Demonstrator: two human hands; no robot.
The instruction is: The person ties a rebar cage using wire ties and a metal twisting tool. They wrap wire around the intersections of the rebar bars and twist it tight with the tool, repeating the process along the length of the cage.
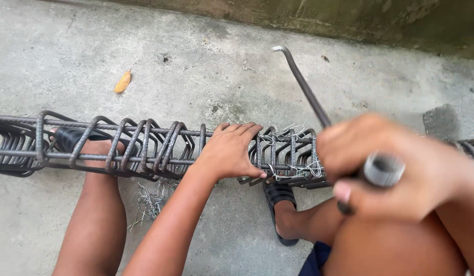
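The rebar cage [145, 145] lies lengthwise on the concrete floor [196, 66], across the person's sandalled feet. The left hand [229, 151] rests palm-down on the cage's top bars, fingers spread flat beside the wire ties [293, 153], gripping nothing. The right hand [380, 166], blurred, closes its grip around the handle of a hooked metal tying tool [303, 84], whose tip points away above the cage.
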